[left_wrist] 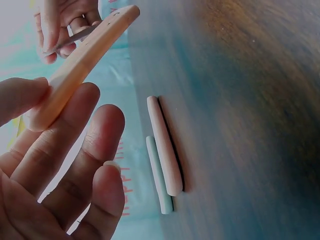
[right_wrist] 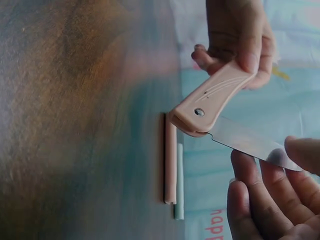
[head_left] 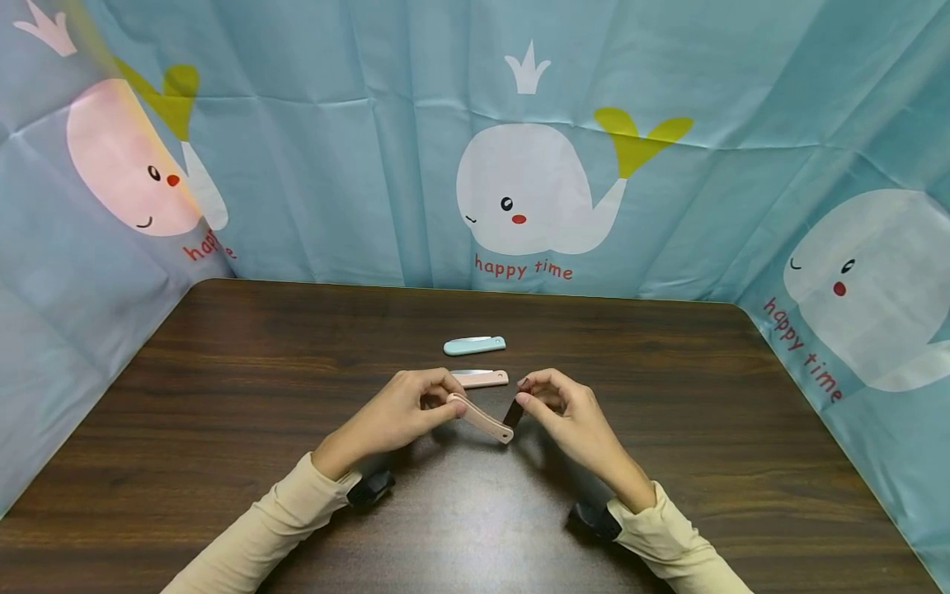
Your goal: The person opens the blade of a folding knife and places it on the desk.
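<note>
One knife (right_wrist: 215,97) bridges left grip (head_left: 404,414), right grip (head_left: 571,414).

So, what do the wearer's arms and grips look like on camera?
Both the left sleeve and right sleeve are long, plain cream fabric, creased near the cuffs. By each cuff sits a small black device, the left device and right device; I see no cables. The left grip and right grip are ungloved.
</note>
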### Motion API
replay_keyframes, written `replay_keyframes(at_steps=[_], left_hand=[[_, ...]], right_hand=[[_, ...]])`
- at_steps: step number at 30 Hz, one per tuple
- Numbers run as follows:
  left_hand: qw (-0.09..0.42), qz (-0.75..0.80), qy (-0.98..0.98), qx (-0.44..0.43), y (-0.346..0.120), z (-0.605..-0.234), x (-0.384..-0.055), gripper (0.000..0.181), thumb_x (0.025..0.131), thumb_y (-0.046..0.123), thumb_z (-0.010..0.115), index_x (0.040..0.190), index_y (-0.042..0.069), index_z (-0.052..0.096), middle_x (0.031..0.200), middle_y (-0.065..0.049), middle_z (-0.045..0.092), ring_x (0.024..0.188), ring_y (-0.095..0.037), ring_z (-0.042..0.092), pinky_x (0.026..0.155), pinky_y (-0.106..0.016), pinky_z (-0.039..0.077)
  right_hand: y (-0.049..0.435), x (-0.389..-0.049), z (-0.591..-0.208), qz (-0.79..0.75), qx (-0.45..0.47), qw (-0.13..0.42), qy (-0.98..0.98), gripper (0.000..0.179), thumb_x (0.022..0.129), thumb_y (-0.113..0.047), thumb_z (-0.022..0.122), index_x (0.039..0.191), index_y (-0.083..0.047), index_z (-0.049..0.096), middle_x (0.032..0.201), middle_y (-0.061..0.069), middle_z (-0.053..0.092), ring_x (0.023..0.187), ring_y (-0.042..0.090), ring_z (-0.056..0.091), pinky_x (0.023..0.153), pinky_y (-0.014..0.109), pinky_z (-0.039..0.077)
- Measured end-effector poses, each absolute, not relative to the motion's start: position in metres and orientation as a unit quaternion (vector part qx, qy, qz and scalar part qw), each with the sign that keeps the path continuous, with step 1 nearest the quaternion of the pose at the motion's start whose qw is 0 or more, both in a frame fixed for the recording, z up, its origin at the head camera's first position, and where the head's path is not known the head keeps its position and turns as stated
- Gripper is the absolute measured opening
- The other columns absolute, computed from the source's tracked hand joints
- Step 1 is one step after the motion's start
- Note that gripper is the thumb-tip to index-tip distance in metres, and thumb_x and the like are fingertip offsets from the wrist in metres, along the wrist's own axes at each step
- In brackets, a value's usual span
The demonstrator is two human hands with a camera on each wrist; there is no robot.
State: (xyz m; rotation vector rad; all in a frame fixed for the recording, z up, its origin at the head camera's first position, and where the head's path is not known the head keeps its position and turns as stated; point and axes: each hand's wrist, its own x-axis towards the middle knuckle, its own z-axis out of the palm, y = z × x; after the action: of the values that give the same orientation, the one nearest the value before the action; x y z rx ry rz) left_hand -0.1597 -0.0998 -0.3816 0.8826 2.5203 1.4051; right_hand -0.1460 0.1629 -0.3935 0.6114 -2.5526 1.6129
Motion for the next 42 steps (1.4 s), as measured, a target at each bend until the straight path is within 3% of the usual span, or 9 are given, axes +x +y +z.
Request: replay_keyframes(at_steps=[4,11,16,24,30,34,39,42], left_hand=[[0.065,0.461,0.831,0.304,-0.099,-0.383,-0.16,0.008,0.094,0.019,0.069,0.097,0.012,0.068,0.081,-0.006,0.074,0.067,-0.001,0.054,0.062,-0.021,0.044],[0.092,0.429,0.837,0.328,-0.097,-0.384,-0.158,0.009,0.093,0.021,0.07,0.1,0.016,0.074,0.076,0.007,0.068,0.06,0.001,0.045,0.056,-0.018,0.039],[0.109,0.421,0.838,0.33,-0.096,-0.383,-0.157,0.011,0.094,0.021,0.069,0.1,0.016,0.077,0.082,0.005,0.073,0.058,0.002,0.041,0.053,-0.017,0.035],[0.085,0.416,0.84,0.338,-0.098,-0.384,-0.158,0.01,0.092,0.02,0.071,0.097,0.015,0.078,0.081,0.008,0.073,0.057,0.004,0.04,0.051,-0.016,0.034],[0.07,0.44,0.836,0.319,-0.099,-0.384,-0.159,0.007,0.092,0.016,0.071,0.094,0.013,0.077,0.074,-0.001,0.071,0.056,0.002,0.049,0.052,-0.018,0.042],[0.071,0.462,0.832,0.298,-0.1,-0.382,-0.16,0.008,0.092,0.014,0.07,0.096,0.011,0.076,0.076,-0.008,0.072,0.059,-0.006,0.06,0.055,-0.021,0.049],[0.053,0.483,0.828,0.279,-0.101,-0.381,-0.16,0.01,0.093,0.015,0.069,0.099,0.01,0.076,0.075,-0.008,0.073,0.063,-0.02,0.064,0.055,-0.021,0.049],[0.034,0.499,0.821,0.277,-0.101,-0.381,-0.16,0.011,0.093,0.014,0.069,0.099,0.008,0.076,0.076,-0.009,0.073,0.064,-0.018,0.065,0.057,-0.022,0.05]], right_hand=[[0.162,-0.146,-0.394,0.516,0.213,0.047,-0.828,0.016,0.094,-0.009,0.067,0.104,0.003,0.067,0.092,0.01,0.072,0.078,0.005,0.069,0.071,0.022,0.054],[0.16,-0.143,-0.391,0.516,0.227,0.039,-0.825,0.013,0.092,-0.009,0.069,0.103,-0.002,0.069,0.092,0.008,0.074,0.078,0.003,0.069,0.072,0.024,0.056],[0.159,-0.141,-0.39,0.512,0.246,0.044,-0.822,0.01,0.092,-0.008,0.069,0.102,-0.006,0.069,0.092,0.008,0.075,0.079,0.005,0.07,0.072,0.024,0.056],[0.162,-0.143,-0.389,0.5,0.239,0.036,-0.832,0.01,0.092,-0.011,0.071,0.099,-0.004,0.07,0.089,0.005,0.076,0.077,0.005,0.071,0.069,0.025,0.056],[0.171,-0.148,-0.387,0.505,0.216,0.021,-0.835,0.01,0.092,-0.012,0.07,0.099,-0.005,0.069,0.086,0.007,0.075,0.076,0.02,0.074,0.07,0.025,0.056],[0.179,-0.152,-0.385,0.508,0.202,0.003,-0.838,0.009,0.093,-0.014,0.07,0.1,-0.008,0.069,0.084,0.01,0.075,0.077,0.027,0.074,0.07,0.024,0.053],[0.189,-0.158,-0.382,0.515,0.187,-0.021,-0.837,0.011,0.094,-0.015,0.069,0.101,-0.008,0.069,0.082,0.01,0.075,0.079,0.021,0.074,0.074,0.025,0.052],[0.195,-0.16,-0.38,0.523,0.175,-0.033,-0.833,0.012,0.094,-0.016,0.069,0.102,-0.007,0.069,0.081,0.01,0.075,0.08,0.014,0.073,0.077,0.026,0.053]])
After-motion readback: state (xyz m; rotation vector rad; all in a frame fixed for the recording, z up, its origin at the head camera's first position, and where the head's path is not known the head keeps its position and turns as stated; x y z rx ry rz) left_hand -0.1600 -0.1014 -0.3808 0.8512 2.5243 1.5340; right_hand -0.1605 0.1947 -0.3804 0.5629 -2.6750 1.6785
